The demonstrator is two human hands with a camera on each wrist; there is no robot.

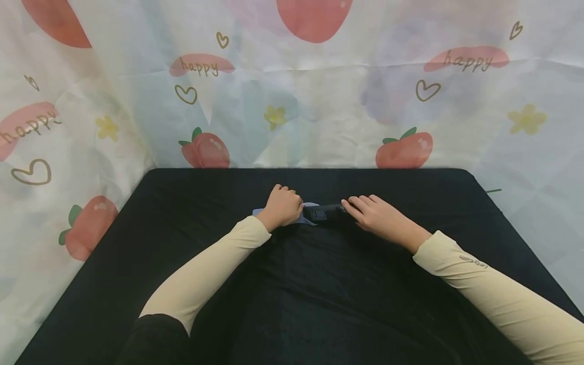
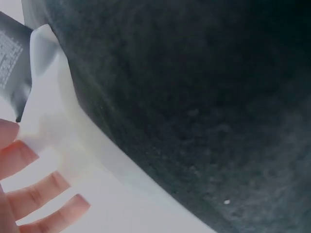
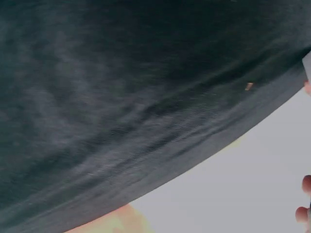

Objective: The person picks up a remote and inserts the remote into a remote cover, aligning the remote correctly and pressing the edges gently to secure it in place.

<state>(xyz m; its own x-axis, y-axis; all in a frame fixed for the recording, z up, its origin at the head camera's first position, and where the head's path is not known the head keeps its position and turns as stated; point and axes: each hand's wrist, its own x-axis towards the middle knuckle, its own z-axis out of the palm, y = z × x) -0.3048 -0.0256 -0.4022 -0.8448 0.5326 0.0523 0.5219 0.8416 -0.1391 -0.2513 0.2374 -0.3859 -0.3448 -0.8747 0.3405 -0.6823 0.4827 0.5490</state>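
Near the far edge of the table, my left hand (image 1: 282, 205) grips a pale blue plastic-looking piece (image 1: 306, 217); its middle is hidden under the hand. A raised, rounded prong of this piece (image 2: 46, 58) shows beside my fingers (image 2: 41, 194) in the left wrist view. Against its right end sits a flat black item (image 1: 326, 213) printed with small pale text. My right hand (image 1: 380, 215) pinches the black item's other end, thumb side hidden. Only a few right fingertips (image 3: 303, 213) show at the right wrist view's border.
Black cloth (image 1: 310, 294) covers the table, with soft creases and rounded far corners. A pale curtain (image 1: 319, 101) printed with fruit, hearts and flowers hangs behind and along both sides.
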